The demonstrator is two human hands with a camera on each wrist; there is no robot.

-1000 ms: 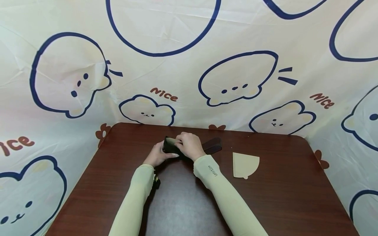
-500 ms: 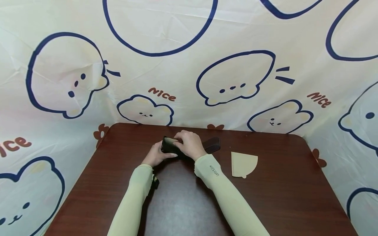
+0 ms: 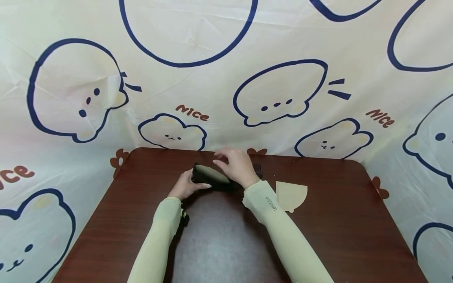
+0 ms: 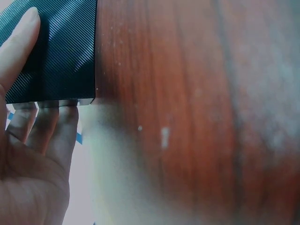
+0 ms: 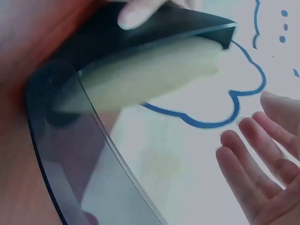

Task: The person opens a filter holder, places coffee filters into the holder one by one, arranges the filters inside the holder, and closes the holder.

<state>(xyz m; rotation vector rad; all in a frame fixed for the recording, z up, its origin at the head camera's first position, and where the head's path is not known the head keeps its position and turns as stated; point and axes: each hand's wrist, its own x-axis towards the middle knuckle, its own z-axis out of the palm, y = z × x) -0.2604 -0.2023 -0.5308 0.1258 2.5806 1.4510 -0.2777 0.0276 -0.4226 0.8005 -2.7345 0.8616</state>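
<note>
My left hand point(image 3: 184, 185) grips a black ribbed filter holder point(image 4: 70, 51), thumb on its front and fingers at its edge in the left wrist view. Its smoky see-through lid point(image 5: 112, 159) hangs open toward the right. Inside the holder sit pale paper coffee filters point(image 5: 154, 70). Just right of its opening is my right hand point(image 3: 238, 165), apart from the holder. Its fingers point(image 5: 239, 168) are loosely bent with nothing between them. In the head view this hand and its wrist cover part of the lid.
A single cone-shaped paper filter point(image 3: 291, 194) lies flat on the dark brown table point(image 3: 347, 220), partly behind the right sleeve point(image 3: 263, 200). A cloth backdrop point(image 3: 219, 94) with cartoon drawings rises at the table's back edge. Black strap gear point(image 3: 184, 218) shows at the left wrist.
My right hand has left the holder's opening and shifted up and to the right, uncovering the filters inside. The left hand keeps its grip on the holder.
</note>
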